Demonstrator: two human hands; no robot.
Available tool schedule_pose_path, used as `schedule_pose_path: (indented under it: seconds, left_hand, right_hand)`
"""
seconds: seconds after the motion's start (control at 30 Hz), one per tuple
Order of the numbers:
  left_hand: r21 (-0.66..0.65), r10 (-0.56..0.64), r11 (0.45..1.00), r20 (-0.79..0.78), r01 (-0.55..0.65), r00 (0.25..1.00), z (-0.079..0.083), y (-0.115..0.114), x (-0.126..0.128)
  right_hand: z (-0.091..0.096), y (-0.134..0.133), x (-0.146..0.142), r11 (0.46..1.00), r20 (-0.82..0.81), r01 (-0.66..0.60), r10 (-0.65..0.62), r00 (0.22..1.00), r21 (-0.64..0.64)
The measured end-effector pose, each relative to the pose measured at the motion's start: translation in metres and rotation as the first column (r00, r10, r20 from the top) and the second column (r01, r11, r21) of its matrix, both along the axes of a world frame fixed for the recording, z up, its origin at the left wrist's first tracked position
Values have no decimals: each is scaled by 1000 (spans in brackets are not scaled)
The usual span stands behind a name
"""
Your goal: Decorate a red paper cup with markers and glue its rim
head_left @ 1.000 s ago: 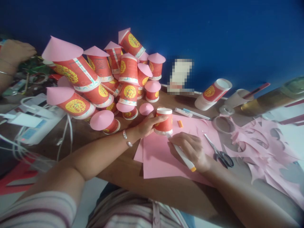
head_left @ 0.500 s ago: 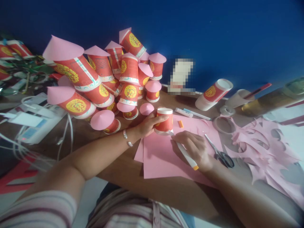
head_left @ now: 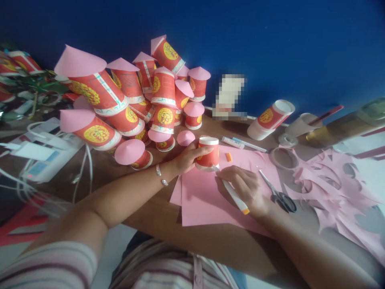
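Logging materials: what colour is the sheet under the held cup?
Pink; the sheet under the cup shows best in the head view.

Paper cup (head_left: pixel 208 153) under left hand (head_left: pixel 187 157): printed red-and-gold wrap, slight sheen, white rim; pen (head_left: pixel 232 194) in right hand (head_left: pixel 244 187): smooth white plastic, orange end. Pink sheet (head_left: pixel 204 200) beneath: matt paper, flat and smooth, same stock as the cut scraps (head_left: pixel 333 180) and the cone tops on the stacked cups (head_left: pixel 132 100). Table (head_left: pixel 150 204): brown wood look, low gloss; scissors (head_left: pixel 278 192): bright metal blades, dark plastic handles; bracelet (head_left: pixel 160 176): shiny metal; tape roll (head_left: pixel 281 158): clear, glossy; sleeve (head_left: pixel 51 265): striped cloth.
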State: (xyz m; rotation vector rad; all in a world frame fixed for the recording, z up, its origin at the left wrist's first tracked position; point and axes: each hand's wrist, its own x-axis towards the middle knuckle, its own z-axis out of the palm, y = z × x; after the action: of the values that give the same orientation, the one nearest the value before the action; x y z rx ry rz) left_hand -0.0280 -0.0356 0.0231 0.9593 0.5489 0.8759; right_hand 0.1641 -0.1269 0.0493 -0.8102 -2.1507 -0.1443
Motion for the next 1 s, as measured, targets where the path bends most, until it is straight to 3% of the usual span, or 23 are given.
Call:
schedule_pose_path:
  seconds: [1.0]
  left_hand:
    - [36,-16,999,-25,17,1000,-1,0,0]
  right_hand:
    - [-2,0,-4,999,5,-32,32,999,-19]
